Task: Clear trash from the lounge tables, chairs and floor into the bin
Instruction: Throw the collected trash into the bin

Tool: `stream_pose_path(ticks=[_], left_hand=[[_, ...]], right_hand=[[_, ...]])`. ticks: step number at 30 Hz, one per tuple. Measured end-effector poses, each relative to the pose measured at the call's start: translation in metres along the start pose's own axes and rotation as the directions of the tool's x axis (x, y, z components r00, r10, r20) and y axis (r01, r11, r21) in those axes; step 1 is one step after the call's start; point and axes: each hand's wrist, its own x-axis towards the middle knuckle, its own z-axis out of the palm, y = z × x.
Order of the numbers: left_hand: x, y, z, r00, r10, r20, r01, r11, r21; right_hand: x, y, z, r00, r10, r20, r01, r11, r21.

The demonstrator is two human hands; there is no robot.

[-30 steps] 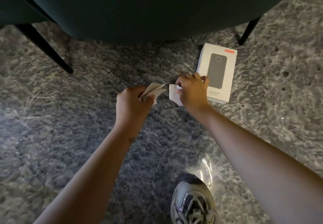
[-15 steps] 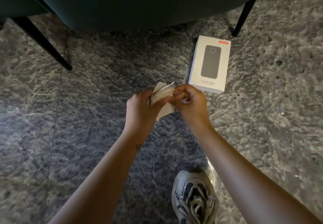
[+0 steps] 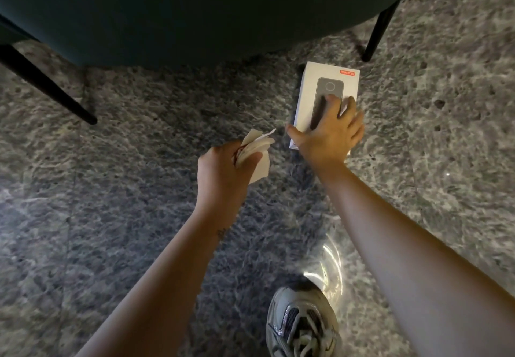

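A white product box (image 3: 327, 83) with a grey phone picture lies flat on the marble floor. My right hand (image 3: 330, 134) lies spread over its near half, with the thumb along the box's left side and the fingers over the top and right edge. My left hand (image 3: 225, 167) grips a bunch of white paper scraps (image 3: 257, 150) just left of the box, held a little above the floor. The scraps fan out past my thumb.
A dark green chair (image 3: 195, 8) fills the top of the view, with black legs at the left (image 3: 47, 89) and right (image 3: 376, 36). The grey marble floor (image 3: 111, 189) spreads all around. My sneaker (image 3: 302, 326) stands at the bottom.
My right hand passed its paper scrap to my left hand, then moved right and forward onto the white box. My left hand now holds all the scraps.
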Motion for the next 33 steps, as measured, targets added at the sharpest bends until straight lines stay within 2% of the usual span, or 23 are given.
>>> stream_pose_path(ticks=[5, 10, 14, 19, 24, 29, 33], left_hand=[[0.009, 0.005, -0.004, 1.0, 0.014, -0.002, -0.013, 0.999, 0.036], [0.01, 0.018, -0.009, 0.998, 0.058, -0.029, -0.056, 0.997, 0.062], [-0.016, 0.042, -0.028, 0.991, 0.116, -0.064, -0.113, 0.992, 0.055], [-0.078, 0.076, -0.091, 0.985, 0.147, -0.087, -0.142, 0.988, 0.062], [-0.138, 0.131, -0.163, 0.991, 0.118, -0.062, -0.113, 0.99, 0.082], [-0.17, 0.203, -0.261, 0.991, 0.035, -0.129, -0.024, 0.996, 0.081], [-0.176, 0.256, -0.348, 0.968, 0.063, -0.243, -0.061, 0.998, 0.016]], right_hand=[[0.017, -0.01, 0.007, 0.993, 0.095, 0.063, -0.09, 0.993, -0.08], [-0.001, -0.009, -0.018, 0.999, -0.03, -0.028, 0.027, 0.997, -0.071], [-0.045, -0.015, -0.058, 0.996, -0.037, -0.076, 0.035, 0.999, -0.025], [-0.123, -0.044, -0.14, 0.998, -0.02, -0.063, 0.021, 1.0, 0.012], [-0.188, -0.079, -0.239, 0.999, -0.047, -0.024, 0.047, 0.999, -0.006], [-0.227, -0.141, -0.341, 0.988, -0.152, 0.027, 0.152, 0.988, -0.02], [-0.247, -0.198, -0.42, 0.965, -0.26, 0.026, 0.26, 0.965, 0.023]])
